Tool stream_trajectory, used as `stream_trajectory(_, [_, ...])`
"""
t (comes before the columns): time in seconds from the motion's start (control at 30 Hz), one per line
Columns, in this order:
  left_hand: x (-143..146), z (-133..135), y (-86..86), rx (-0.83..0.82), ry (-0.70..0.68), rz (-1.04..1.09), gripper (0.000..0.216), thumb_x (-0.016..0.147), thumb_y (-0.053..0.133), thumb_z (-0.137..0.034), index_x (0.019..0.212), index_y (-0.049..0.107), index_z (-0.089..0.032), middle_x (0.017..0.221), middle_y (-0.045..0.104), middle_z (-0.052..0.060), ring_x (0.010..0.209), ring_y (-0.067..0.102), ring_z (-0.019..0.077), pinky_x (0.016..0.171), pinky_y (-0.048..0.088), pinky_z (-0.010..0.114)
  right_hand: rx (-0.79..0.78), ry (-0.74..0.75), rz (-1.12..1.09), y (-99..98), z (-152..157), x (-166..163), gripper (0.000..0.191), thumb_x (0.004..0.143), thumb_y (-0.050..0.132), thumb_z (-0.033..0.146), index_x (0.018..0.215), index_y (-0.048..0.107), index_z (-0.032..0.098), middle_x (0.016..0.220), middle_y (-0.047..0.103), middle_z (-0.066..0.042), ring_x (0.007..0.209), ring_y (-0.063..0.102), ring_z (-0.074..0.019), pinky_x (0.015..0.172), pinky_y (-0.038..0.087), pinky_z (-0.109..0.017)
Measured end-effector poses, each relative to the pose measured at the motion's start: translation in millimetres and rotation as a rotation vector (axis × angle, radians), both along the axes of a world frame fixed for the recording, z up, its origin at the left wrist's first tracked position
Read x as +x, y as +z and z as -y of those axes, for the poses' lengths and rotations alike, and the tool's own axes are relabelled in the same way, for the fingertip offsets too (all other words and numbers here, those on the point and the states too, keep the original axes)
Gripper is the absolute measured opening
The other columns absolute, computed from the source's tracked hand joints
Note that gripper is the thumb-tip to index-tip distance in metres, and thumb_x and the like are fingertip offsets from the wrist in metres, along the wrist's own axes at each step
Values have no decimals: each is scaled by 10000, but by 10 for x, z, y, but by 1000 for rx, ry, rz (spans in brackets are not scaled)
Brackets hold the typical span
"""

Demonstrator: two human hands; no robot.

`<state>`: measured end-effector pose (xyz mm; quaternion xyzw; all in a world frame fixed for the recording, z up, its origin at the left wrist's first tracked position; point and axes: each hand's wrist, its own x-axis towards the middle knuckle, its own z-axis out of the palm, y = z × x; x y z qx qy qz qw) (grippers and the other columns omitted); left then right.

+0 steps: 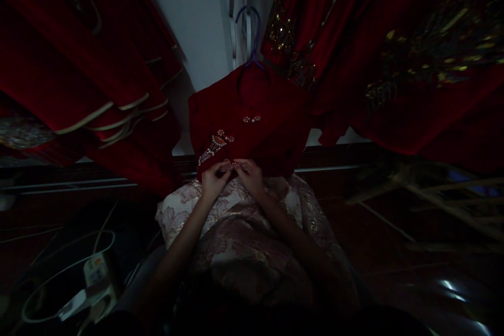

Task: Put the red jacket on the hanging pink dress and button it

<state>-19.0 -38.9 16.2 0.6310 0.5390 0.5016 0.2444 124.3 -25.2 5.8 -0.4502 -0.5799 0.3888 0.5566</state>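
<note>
A red garment (271,131) hangs in front of me from a purple hanger (256,37), its lower edge reaching a pale patterned cloth (224,210) over my lap. Beaded ornaments (220,139) sit on its left side, and a smaller beaded fastening (252,119) lies below the neckline. Near the hem, my left hand (214,178) is closed with its fingertips pinched at the fabric. Close beside it, my right hand (249,174) pinches too, at what looks like a small beaded piece between both hands. The dim light hides the exact grip.
Red garments with pale trim (118,110) hang at the left, and red garments with gold sequins (283,31) at the right. A white power strip (96,273) with a cable lies at lower left. A wooden rack or stool (433,199) stands at the right.
</note>
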Motion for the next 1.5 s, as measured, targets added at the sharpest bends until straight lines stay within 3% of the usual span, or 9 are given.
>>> stream_trajectory(0.23, [-26, -64, -127, -88, -34, 167, 282, 780, 654, -332, 1015, 704, -184, 963, 739, 59, 845, 710, 187, 828, 577, 352, 40, -33, 59, 60, 35, -4, 186, 822, 614, 329, 950, 677, 209, 931, 667, -42, 807, 655, -134, 748, 549, -257])
stream_trajectory(0.53, [-85, -67, 13, -15, -42, -9, 183, 788, 647, -322, 903, 739, -214, 903, 729, 42, 792, 683, 170, 733, 562, 308, 31, -44, 66, 51, -5, -3, 174, 827, 618, 337, 939, 675, 217, 942, 664, -36, 812, 651, -134, 750, 543, -261])
stream_trajectory(0.67, [-60, -89, -19, 73, -26, -83, 128, 799, 633, -297, 865, 690, -205, 861, 651, 32, 738, 624, 132, 690, 534, 273, 48, -43, 82, 61, -7, -14, 149, 834, 596, 310, 934, 656, 217, 948, 640, -38, 806, 635, -129, 745, 535, -256])
stream_trajectory(0.8, [50, -35, -120, 165, 99, -93, 286, 757, 662, -233, 1016, 554, -175, 926, 567, 37, 754, 571, 122, 719, 517, 277, 83, -178, 69, 54, 25, -14, 169, 829, 584, 304, 956, 564, 195, 955, 565, -46, 759, 571, -119, 666, 505, -238])
stream_trajectory(0.93, [142, 74, -137, 232, 133, -188, 305, 800, 635, -243, 1087, 547, -188, 1023, 526, 68, 898, 553, 160, 805, 503, 310, 90, -304, 10, 34, 58, 27, 117, 859, 517, 289, 930, 488, 200, 894, 536, -29, 769, 533, -125, 705, 476, -245])
stream_trajectory(1.1, [162, 110, -128, 242, 114, -241, 309, 865, 579, -280, 1169, 588, -228, 1047, 495, 72, 986, 546, 177, 876, 492, 328, 90, -284, 8, 13, 61, 38, 82, 851, 494, 246, 919, 483, 201, 890, 541, -31, 778, 526, -128, 696, 465, -237])
stream_trajectory(1.27, [142, 84, -181, 247, 142, -246, 195, 885, 556, -294, 1040, 642, -209, 1005, 505, 68, 965, 552, 173, 875, 484, 325, 87, -204, 100, -3, 38, 9, 228, 796, 553, 213, 1023, 543, 193, 990, 604, -46, 770, 557, -125, 678, 472, -237])
stream_trajectory(1.37, [131, 78, -194, 284, 167, -205, 138, 883, 561, -281, 957, 638, -193, 984, 544, 66, 960, 565, 171, 871, 482, 324, 99, -151, 145, -18, 28, 5, 187, 793, 552, 209, 977, 581, 202, 941, 632, -25, 773, 578, -124, 682, 472, -235])
stream_trajectory(1.5, [134, 76, -174, 284, 122, -186, 164, 866, 585, -280, 1005, 628, -204, 1021, 574, 70, 984, 581, 173, 879, 490, 327, 76, -153, 178, -42, 18, 9, 149, 785, 559, 216, 928, 599, 202, 888, 636, -16, 738, 580, -121, 653, 473, -231])
